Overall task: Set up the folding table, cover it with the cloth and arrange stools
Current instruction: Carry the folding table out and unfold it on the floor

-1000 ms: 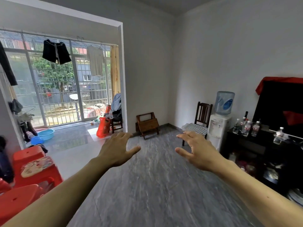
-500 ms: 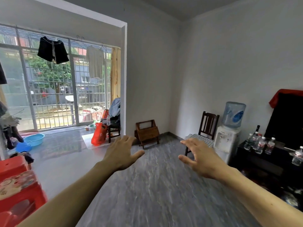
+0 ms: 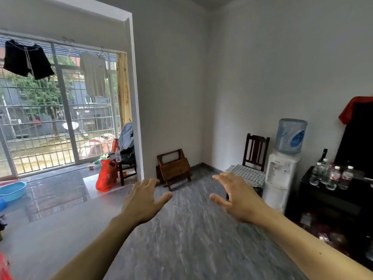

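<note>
We reach out across the grey floor, left hand [image 3: 144, 201] and right hand [image 3: 237, 196] both spread and holding nothing, toward the folded wooden table [image 3: 174, 168] leaning against the far wall, well apart from us. By our reading, fetching it is the step in hand; next we must close in and grip its frame. The checked cloth [image 3: 246, 174] lies on the chair [image 3: 256, 150], right. A blue basin [image 3: 12, 189] sits far left, contents unclear; a water jug [image 3: 290, 136] tops the dispenser.
</note>
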{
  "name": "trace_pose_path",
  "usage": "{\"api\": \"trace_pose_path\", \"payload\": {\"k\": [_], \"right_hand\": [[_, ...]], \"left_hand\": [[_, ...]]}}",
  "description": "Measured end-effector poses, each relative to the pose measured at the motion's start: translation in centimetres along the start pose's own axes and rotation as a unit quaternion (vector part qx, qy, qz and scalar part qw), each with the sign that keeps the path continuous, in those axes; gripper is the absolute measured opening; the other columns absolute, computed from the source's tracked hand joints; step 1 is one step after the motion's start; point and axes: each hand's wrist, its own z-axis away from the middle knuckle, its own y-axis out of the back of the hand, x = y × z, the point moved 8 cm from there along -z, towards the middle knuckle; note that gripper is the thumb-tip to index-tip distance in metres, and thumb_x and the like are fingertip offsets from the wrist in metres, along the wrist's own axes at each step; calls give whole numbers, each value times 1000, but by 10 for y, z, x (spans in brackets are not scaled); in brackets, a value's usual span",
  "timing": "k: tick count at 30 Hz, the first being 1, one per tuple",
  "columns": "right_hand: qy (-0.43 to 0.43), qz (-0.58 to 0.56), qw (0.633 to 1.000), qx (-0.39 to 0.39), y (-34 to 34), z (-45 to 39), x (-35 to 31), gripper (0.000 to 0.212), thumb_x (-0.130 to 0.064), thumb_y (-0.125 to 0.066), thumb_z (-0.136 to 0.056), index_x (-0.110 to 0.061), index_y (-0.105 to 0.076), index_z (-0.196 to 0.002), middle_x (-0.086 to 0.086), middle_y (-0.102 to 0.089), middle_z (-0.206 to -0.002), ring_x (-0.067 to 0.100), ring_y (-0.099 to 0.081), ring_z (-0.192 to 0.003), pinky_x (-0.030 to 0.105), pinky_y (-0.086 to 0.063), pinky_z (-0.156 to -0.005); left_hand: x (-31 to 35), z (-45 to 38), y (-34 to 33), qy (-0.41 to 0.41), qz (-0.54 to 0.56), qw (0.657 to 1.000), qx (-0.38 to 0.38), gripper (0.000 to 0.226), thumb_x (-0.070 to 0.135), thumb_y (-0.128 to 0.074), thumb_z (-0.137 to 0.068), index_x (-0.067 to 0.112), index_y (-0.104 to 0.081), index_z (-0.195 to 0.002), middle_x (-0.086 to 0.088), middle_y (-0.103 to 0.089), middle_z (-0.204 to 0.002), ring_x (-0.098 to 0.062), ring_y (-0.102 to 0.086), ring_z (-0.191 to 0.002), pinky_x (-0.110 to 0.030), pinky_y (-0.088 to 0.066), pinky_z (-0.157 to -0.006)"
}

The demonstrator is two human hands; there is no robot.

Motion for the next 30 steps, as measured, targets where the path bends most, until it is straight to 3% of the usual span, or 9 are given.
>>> {"api": "trace_pose_path", "payload": {"k": [13,21,30], "right_hand": [[7,-68,998,7,-24,-229,134,67,-62,-44,-94,-30,-29,-151,-6,-30,-156,13,-27,-142,39,-27,-116],[3,-52,999,-9,-97,-374,172,69,-62,-45,-93,-30,-27,-151,-4,-23,-158,17,-25,-144,42,-29,-116],[-4,-48,999,-10,-144,-575,193,66,-61,-46,-93,-33,-27,-150,-6,-23,-158,16,-23,-145,43,-28,-116]], "left_hand": [[7,-245,-75,3,-39,999,6,69,74,-43,-85,27,-46,-136,2,-51,-139,-17,-44,-126,-37,-41,-102],[-58,-373,-151,17,-14,1000,-8,71,74,-44,-84,27,-45,-137,2,-51,-139,-18,-44,-128,-40,-42,-103],[-146,-566,-178,18,13,999,24,72,75,-43,-84,26,-44,-137,3,-52,-135,-16,-48,-119,-36,-46,-95]]}}
